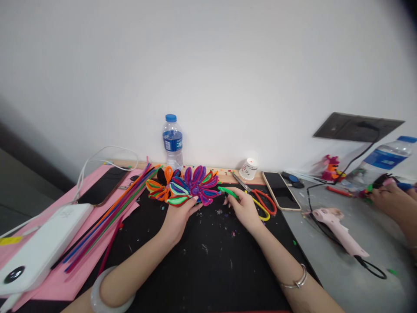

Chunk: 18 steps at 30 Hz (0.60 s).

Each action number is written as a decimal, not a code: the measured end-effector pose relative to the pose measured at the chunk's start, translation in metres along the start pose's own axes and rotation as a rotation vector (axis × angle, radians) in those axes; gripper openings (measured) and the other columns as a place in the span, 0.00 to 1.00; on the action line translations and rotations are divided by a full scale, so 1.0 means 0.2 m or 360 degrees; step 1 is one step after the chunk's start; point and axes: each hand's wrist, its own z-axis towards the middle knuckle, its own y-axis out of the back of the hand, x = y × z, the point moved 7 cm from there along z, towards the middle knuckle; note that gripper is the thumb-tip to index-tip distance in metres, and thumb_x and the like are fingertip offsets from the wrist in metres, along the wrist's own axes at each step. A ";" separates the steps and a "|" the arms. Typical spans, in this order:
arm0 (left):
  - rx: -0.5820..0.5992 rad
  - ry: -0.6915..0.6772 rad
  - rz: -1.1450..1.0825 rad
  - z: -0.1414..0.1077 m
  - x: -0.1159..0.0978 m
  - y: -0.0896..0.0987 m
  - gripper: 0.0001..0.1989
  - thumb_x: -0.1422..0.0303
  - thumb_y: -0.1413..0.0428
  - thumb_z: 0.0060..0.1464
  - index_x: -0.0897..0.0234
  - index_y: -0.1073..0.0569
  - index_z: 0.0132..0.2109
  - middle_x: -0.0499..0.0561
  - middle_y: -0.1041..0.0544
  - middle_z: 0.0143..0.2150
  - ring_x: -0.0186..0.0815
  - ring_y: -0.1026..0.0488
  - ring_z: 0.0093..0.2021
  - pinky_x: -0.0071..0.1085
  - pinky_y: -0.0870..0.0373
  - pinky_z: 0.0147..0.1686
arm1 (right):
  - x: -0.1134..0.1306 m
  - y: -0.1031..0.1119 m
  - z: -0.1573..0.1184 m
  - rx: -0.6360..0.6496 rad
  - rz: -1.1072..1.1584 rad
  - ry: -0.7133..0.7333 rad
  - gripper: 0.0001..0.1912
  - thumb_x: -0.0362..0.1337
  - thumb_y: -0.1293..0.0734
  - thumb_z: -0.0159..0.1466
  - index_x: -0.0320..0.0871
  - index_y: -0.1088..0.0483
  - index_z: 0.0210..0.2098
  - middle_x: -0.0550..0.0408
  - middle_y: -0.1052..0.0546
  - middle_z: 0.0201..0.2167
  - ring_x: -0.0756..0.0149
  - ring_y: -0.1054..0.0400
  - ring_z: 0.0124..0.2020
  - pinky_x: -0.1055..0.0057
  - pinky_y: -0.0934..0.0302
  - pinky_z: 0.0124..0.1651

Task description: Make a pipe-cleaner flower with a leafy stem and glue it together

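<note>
Bright pipe-cleaner flowers, a purple one (206,193) and an orange one (154,189) among them, form a bunch above my left hand (177,219). That hand is closed around the underside of the bunch, and its grip is partly hidden by the petals. My right hand (244,209) pinches a green pipe-cleaner loop (229,191) just to the right of the purple petals. Whether the loop touches the flower I cannot tell. Beside my right hand lie scissors (273,204) with red and yellow handles.
Pipe cleaners (107,221) lie on pink paper (61,295) at left, near a phone (103,186) and white power bank (48,243). Behind stand a water bottle (173,145) and paper cup (248,168). At right are another phone (282,191), a pink glue gun (340,232) and another person's hand (391,198).
</note>
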 end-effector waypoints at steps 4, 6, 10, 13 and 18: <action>0.0011 -0.0002 0.0010 0.00 0.00 0.00 0.12 0.71 0.42 0.46 0.66 0.29 0.41 0.53 0.26 0.43 0.43 0.31 0.48 0.45 0.33 0.47 | -0.04 -0.02 -0.02 0.0001 0.0149 -0.0126 0.03 0.37 0.43 0.61 0.44 0.42 0.32 0.57 0.26 0.26 0.72 0.35 0.17 0.75 0.43 0.20; 0.0013 -0.0001 0.0002 0.00 0.00 0.00 0.13 0.71 0.42 0.46 0.65 0.29 0.41 0.53 0.26 0.44 0.43 0.31 0.48 0.45 0.33 0.47 | -0.04 -0.02 -0.02 0.0010 0.0174 -0.0154 0.05 0.38 0.42 0.60 0.45 0.47 0.30 0.58 0.26 0.25 0.72 0.36 0.15 0.77 0.45 0.18; 0.0004 0.0005 -0.0011 0.00 0.00 0.00 0.14 0.71 0.42 0.45 0.64 0.30 0.43 0.52 0.25 0.42 0.43 0.30 0.47 0.46 0.33 0.47 | 0.02 -0.01 -0.03 0.0035 -0.0128 0.0002 0.06 0.33 0.42 0.59 0.45 0.46 0.27 0.62 0.30 0.20 0.73 0.39 0.16 0.77 0.47 0.21; -0.0004 0.0012 -0.0019 -0.01 0.00 0.00 0.16 0.71 0.41 0.45 0.63 0.31 0.44 0.51 0.24 0.42 0.43 0.30 0.47 0.46 0.33 0.47 | 0.09 0.01 -0.03 -0.0062 -0.0475 0.0245 0.09 0.29 0.41 0.56 0.44 0.46 0.22 0.61 0.35 0.19 0.73 0.43 0.20 0.75 0.49 0.25; -0.0013 0.0001 -0.0030 -0.01 -0.01 -0.01 0.18 0.71 0.41 0.44 0.62 0.31 0.45 0.51 0.24 0.42 0.43 0.30 0.46 0.46 0.33 0.47 | 0.10 0.01 -0.03 -0.0127 -0.0597 0.0342 0.11 0.31 0.37 0.54 0.43 0.45 0.21 0.61 0.39 0.21 0.73 0.46 0.22 0.75 0.49 0.25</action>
